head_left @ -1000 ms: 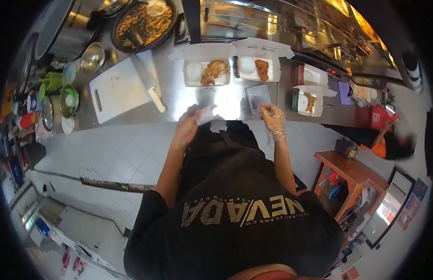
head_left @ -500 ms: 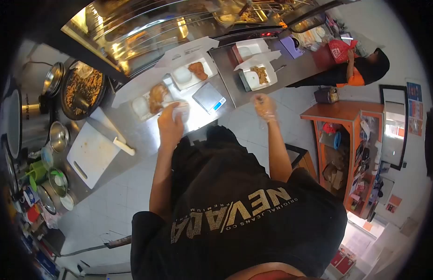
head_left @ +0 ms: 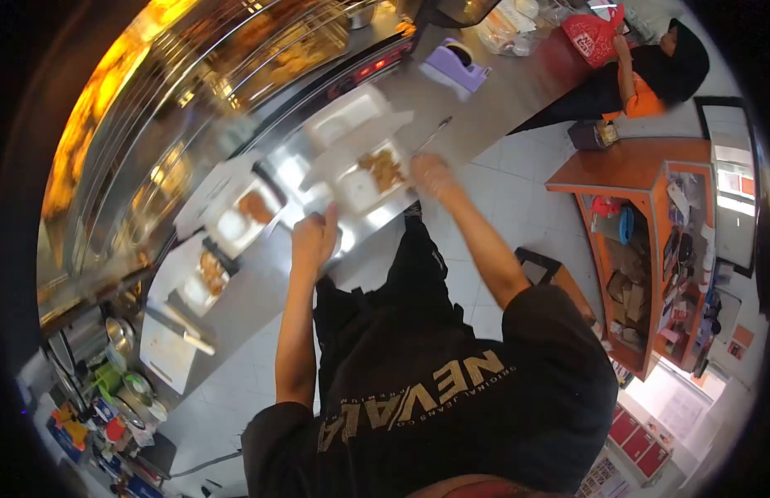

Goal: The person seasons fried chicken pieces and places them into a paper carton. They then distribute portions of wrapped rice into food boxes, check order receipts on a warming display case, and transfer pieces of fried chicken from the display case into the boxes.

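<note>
A white takeaway box [head_left: 361, 192] with rice and chopped brown food [head_left: 384, 169] stands with its lid up on the steel counter. At its right edge, my right hand [head_left: 435, 176], in a clear plastic glove, has its fingers closed against the side; they are blurred. My left hand [head_left: 313, 238] is just off the box's near left corner, one finger stretched out and the others partly curled. Whether that finger touches the box I cannot tell. To the left lie another box [head_left: 233, 222] with rice and a reddish-brown piece, and a third box [head_left: 200, 282] with rice and browned food.
Behind the near box is an opened white box [head_left: 352, 112]. A spoon or fork [head_left: 439, 129] and a purple tape dispenser [head_left: 455, 66] lie to the right. A knife [head_left: 185, 332] rests on a white cutting board [head_left: 165, 353]. A co-worker [head_left: 642, 75] stands beside a red bag [head_left: 592, 37].
My view has turned and moved rightward. My right hand has come from beside the counter to the box's right edge. My left hand has left the boxes on the left and come near this one.
</note>
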Available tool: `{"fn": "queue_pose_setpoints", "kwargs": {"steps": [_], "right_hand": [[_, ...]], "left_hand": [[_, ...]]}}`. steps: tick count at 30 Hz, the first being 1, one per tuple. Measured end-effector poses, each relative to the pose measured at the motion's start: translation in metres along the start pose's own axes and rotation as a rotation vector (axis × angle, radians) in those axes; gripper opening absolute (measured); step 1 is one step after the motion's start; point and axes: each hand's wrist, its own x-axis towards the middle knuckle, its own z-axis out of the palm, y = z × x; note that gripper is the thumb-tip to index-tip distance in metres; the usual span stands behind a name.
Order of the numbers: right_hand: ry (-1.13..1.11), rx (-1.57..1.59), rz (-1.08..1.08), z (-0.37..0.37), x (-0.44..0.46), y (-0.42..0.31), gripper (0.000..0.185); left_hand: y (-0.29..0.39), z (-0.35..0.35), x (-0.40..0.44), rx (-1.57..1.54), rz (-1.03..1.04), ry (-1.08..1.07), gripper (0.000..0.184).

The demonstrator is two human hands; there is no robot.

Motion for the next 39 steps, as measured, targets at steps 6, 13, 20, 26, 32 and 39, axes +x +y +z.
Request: {"fn": "queue_pose_setpoints", "kwargs": {"steps": [6,13,20,26,32,39], "right_hand": [[0.204,0.135,0.006,0.026,-0.063,0.053,0.011],[0.154,0.035,0.189,-0.018,-0.085,0.266,0.015],[0.103,-0.120,0.240,-0.027,0.011,0.437,0.029],[0.140,-0.297,-0.089,-0.121,-0.021,0.135,0.024],[-0.313,0.418,-0.784,-0.058,-0.020,-0.236,0.044],[-0.140,0.251,-0.715,0.039,0.035,-0.483,0.022]], "left_hand": [[0.046,0.099,0.031,0.044,0.097,-0.053,0.025],[0.208,0.205,0.088,0.115,0.322,-0.161,0.014],[0.302,0.245,0.186,-0.112,0.265,0.361,0.029],[0.166,0.071,0.047,-0.295,-0.121,0.061,0.041],[-0.065,-0.028,-0.164,0.192,-0.794,0.436,0.051],[-0.368,-0.152,-0.158,0.434,-0.631,0.333,0.067]]}}
